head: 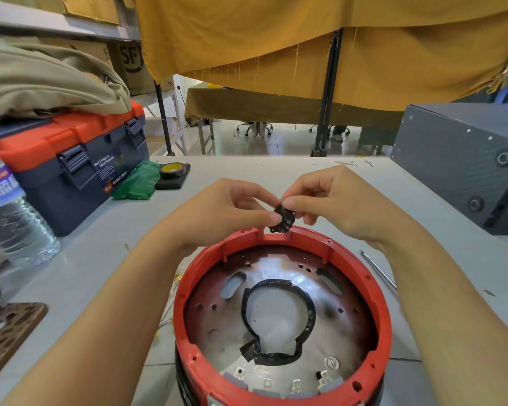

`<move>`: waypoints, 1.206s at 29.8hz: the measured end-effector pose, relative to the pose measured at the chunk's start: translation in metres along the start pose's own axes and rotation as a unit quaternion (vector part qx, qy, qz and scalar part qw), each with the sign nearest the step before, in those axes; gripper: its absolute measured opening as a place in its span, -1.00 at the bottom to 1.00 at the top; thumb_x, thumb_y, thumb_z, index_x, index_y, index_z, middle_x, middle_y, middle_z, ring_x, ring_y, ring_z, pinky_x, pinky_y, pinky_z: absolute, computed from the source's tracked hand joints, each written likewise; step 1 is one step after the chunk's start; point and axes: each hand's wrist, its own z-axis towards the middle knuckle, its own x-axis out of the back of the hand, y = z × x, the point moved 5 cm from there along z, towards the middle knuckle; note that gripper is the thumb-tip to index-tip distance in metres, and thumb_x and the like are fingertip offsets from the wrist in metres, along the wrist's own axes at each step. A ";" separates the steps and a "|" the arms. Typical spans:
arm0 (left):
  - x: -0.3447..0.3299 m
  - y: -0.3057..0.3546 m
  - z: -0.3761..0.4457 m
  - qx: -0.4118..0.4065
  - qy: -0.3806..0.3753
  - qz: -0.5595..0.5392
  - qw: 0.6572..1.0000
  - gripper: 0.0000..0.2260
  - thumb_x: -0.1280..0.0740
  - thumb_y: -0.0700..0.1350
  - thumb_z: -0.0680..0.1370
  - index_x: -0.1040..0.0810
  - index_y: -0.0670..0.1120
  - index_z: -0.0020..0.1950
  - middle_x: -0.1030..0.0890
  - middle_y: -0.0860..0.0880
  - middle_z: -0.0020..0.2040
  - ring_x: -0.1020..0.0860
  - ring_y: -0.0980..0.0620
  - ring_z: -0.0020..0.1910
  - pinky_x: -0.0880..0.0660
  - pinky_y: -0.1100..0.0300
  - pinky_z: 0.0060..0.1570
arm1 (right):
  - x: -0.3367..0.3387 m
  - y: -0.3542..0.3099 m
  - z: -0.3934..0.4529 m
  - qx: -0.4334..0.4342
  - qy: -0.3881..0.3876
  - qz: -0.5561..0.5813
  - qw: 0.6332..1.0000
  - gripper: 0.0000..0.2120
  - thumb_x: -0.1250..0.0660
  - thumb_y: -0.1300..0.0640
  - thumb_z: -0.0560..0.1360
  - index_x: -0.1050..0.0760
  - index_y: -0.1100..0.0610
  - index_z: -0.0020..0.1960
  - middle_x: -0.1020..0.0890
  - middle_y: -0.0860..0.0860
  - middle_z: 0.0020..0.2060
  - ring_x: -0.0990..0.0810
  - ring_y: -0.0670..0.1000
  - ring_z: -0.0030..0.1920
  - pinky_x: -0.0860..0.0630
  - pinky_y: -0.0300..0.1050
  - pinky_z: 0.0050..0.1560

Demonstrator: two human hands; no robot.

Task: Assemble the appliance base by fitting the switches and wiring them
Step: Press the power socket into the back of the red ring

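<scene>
You are pinching a small black switch part (282, 218) between both hands, your left hand (235, 209) gripping its near edge with thumb and forefinger and your right hand (332, 200) nipping its top, the other fingers curled. You are holding it just above the far rim of the red appliance base (282, 315), probably so you can turn it to match the notch between the two ribs there before seating it. The base is sitting open side up on the desk (106, 247), close to you, giving you a clear look at its perforated metal plate and black-taped centre opening. The toolbox (71, 165) on your left is reading "WING BOX"; a cardboard carton (131, 64) behind is showing "SF". A tape roll (173, 169) is lying nearby.
</scene>
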 end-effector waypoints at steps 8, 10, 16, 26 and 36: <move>-0.013 0.004 -0.002 0.004 -0.049 -0.133 0.990 -0.83 -0.41 -0.25 0.45 -0.61 -0.21 0.04 -0.68 -0.22 -0.14 -0.66 -0.03 -0.20 -0.59 0.25 -0.17 | -0.003 -0.003 0.001 0.027 -0.019 0.032 0.999 -0.90 -0.40 0.22 0.47 -0.64 0.08 -0.18 -0.67 0.02 -0.32 -0.58 -0.11 -0.32 -0.52 -0.26 -0.22; -0.014 0.004 -0.001 0.001 -0.052 -0.133 0.990 -0.81 -0.39 -0.28 0.47 -0.59 -0.22 0.08 -0.69 -0.21 -0.09 -0.65 -0.06 -0.13 -0.61 0.19 -0.08 | -0.005 -0.002 0.001 0.031 -0.032 0.022 0.999 -0.88 -0.38 0.24 0.48 -0.65 0.07 -0.14 -0.69 0.03 -0.27 -0.62 -0.06 -0.26 -0.56 -0.21 -0.15; -0.005 -0.002 0.001 0.003 -0.013 -0.144 0.989 -0.77 -0.33 -0.41 0.47 -0.61 -0.19 0.06 -0.70 -0.13 -0.14 -0.66 0.03 -0.20 -0.57 0.31 -0.18 | 0.006 0.003 0.000 0.024 -0.011 0.064 0.998 -0.87 -0.36 0.27 0.49 -0.62 0.09 -0.05 -0.71 0.04 -0.17 -0.68 -0.02 -0.11 -0.60 -0.20 -0.04; -0.001 -0.011 0.006 -0.015 0.061 -0.102 0.993 -0.77 -0.41 -0.37 0.42 -0.61 -0.11 -0.01 -0.67 0.00 -0.11 -0.63 0.11 -0.23 -0.52 0.36 -0.16 | -0.004 0.016 0.003 -0.033 -0.018 -0.037 0.999 -0.79 -0.47 0.23 0.40 -0.61 0.02 0.00 -0.67 -0.03 -0.15 -0.62 -0.05 -0.14 -0.51 -0.25 -0.05; 0.005 -0.023 0.012 -0.044 0.090 0.028 0.995 -0.78 -0.39 -0.31 0.46 -0.66 -0.01 -0.02 -0.71 -0.02 -0.12 -0.64 0.16 -0.15 -0.53 0.35 -0.02 | -0.011 0.025 0.007 -0.015 0.022 -0.082 0.996 -0.71 -0.45 0.29 0.39 -0.61 -0.08 -0.05 -0.67 -0.09 -0.23 -0.62 -0.11 -0.13 -0.54 -0.19 0.05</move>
